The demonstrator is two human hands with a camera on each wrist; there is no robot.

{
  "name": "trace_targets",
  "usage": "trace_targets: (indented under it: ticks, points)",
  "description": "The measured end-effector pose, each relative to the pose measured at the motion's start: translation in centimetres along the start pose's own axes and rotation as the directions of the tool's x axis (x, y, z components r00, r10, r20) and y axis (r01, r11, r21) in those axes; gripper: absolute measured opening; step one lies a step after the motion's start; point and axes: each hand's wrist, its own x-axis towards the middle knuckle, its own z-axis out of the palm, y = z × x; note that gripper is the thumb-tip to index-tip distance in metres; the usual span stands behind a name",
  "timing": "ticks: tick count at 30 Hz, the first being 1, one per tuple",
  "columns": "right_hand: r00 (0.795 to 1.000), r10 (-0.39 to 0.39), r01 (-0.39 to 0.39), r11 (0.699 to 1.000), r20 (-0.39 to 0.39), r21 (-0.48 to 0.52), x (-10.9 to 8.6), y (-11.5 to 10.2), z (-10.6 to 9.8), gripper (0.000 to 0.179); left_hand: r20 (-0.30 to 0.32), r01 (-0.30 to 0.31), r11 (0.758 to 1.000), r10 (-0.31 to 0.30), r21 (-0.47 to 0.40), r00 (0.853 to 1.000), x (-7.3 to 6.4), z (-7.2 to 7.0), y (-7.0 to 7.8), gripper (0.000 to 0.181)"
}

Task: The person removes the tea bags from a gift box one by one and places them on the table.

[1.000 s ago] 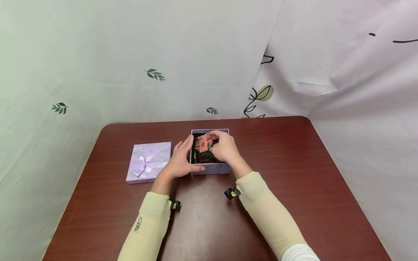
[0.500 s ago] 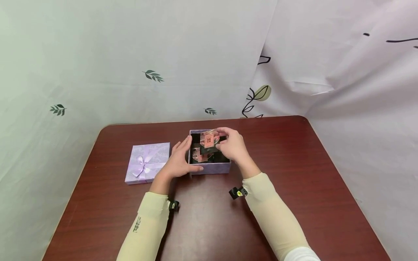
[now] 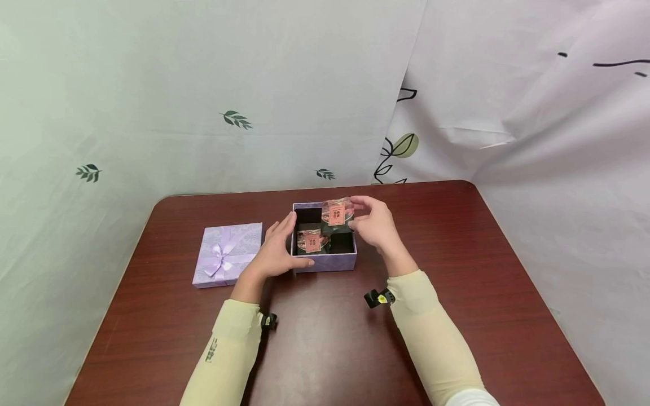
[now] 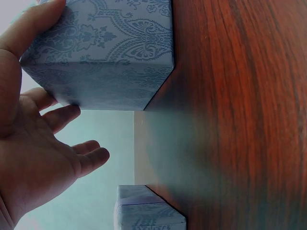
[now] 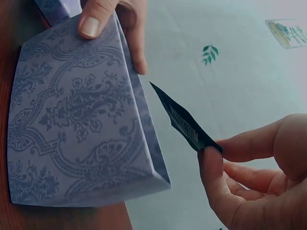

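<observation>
My right hand (image 3: 377, 224) pinches a flat dark sachet (image 3: 337, 215) with a pink label between thumb and fingers. The sachet hovers over the back right of a lidless purple patterned box (image 3: 330, 263); in the right wrist view the thin sachet (image 5: 184, 122) appears edge-on, apart from the box (image 5: 76, 115). A similar sachet (image 3: 312, 241) lies inside the box at the front left. My left hand (image 3: 276, 248) rests against the box's left side, thumb on the front wall and fingers fairly straight. In the left wrist view, some of the left hand's fingers (image 4: 91, 155) stand off the box.
The purple box lid (image 3: 228, 254) with a ribbon bow lies left of the box on the dark red wooden table (image 3: 315, 338). A pale leaf-printed curtain (image 3: 284, 113) hangs behind the table's far edge.
My right hand has lifted the sachet up and to the right, away from inside the box. The other sachet inside has come into view. My left hand has stayed at the box's left side.
</observation>
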Motion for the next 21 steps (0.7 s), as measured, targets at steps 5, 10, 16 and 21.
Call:
trace_targets:
  ticks: [5,10,16,21]
  points:
    - [1.000,0.027,-0.026,0.998,-0.011,0.063,0.1,0.4,-0.9,0.057,-0.005,0.000,1.000,0.000,-0.008,1.000,0.0,-0.1,0.1,0.125]
    - [0.999,0.032,-0.030,0.995,-0.022,0.098,0.1,1.0,-1.9,0.057,-0.003,-0.002,1.000,0.002,-0.009,1.000,0.0,-0.1,0.2,0.126]
    - [0.999,0.028,-0.024,0.993,-0.033,0.115,0.1,1.5,-3.1,0.057,-0.004,0.002,1.000,-0.002,-0.016,1.000,-0.1,0.0,0.2,0.126]
    - [0.998,0.035,-0.029,0.993,-0.053,0.117,0.0,2.0,-3.7,0.056,-0.002,0.012,1.000,-0.012,-0.010,1.000,-0.1,0.1,0.1,0.125]
